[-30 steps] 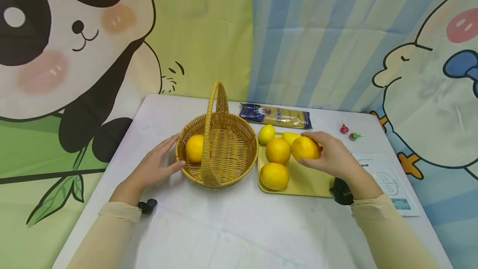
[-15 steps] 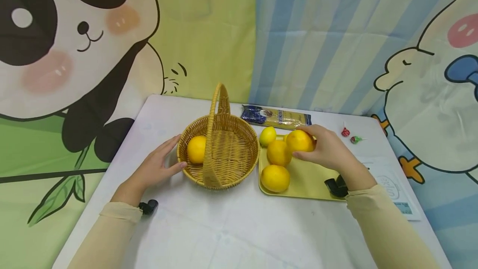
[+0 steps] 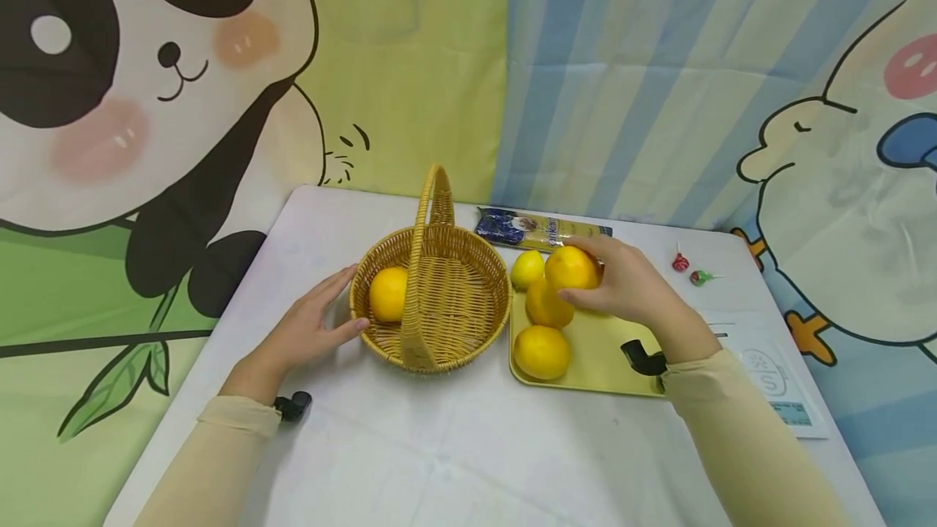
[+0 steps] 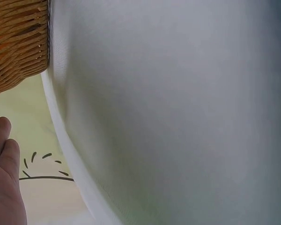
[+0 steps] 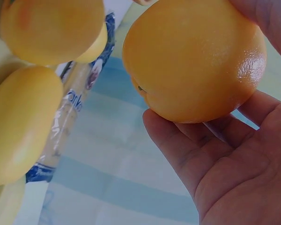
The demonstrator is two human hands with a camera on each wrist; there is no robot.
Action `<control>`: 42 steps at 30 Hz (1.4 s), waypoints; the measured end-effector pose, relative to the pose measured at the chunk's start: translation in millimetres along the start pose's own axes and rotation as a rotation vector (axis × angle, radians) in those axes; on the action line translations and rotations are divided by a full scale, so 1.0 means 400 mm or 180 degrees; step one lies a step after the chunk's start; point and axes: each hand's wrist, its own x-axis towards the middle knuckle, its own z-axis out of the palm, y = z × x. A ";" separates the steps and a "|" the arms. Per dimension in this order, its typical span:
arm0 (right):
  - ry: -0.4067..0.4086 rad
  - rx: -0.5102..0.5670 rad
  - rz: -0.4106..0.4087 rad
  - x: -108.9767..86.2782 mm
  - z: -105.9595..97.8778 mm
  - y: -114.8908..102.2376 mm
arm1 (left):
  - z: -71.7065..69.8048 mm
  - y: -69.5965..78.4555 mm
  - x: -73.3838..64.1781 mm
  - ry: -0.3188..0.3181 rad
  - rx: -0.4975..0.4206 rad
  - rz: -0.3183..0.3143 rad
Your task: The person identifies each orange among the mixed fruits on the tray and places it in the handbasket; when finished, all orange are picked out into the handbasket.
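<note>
Over there the wicker basket's tall handle [image 3: 416, 299] arches across the basket [image 3: 503, 311] and splits its opening. The left part is partly filled by an orange fruit [image 3: 386, 295], and the left hand [image 3: 303, 336] crowds the rim — but the right part shows bare weave, with room to reach in from above. Between it and the right hand [image 3: 625, 283], a lemon [image 3: 528, 270] and two larger fruits [image 3: 542, 353] sit in the way on the tray [image 3: 607, 348]. In front, tablecloth [image 3: 454, 446] leaves a wide lane.

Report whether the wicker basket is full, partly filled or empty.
Partly filled: the head view shows one yellow-orange fruit inside the wicker basket, left of the handle, and bare woven floor to the right.
</note>
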 end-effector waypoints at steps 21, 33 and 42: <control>-0.0099 0.0003 -0.0264 0.078 0.003 -0.094 | 0.002 -0.003 -0.002 -0.0018 0.0007 0.0011; -0.0088 -0.0044 -0.0469 0.141 0.018 -0.183 | 0.005 -0.008 -0.003 -0.0009 -0.0018 -0.0001; -0.0060 -0.0090 -0.0632 0.191 0.027 -0.247 | 0.001 -0.007 0.001 0.0008 -0.0013 0.0058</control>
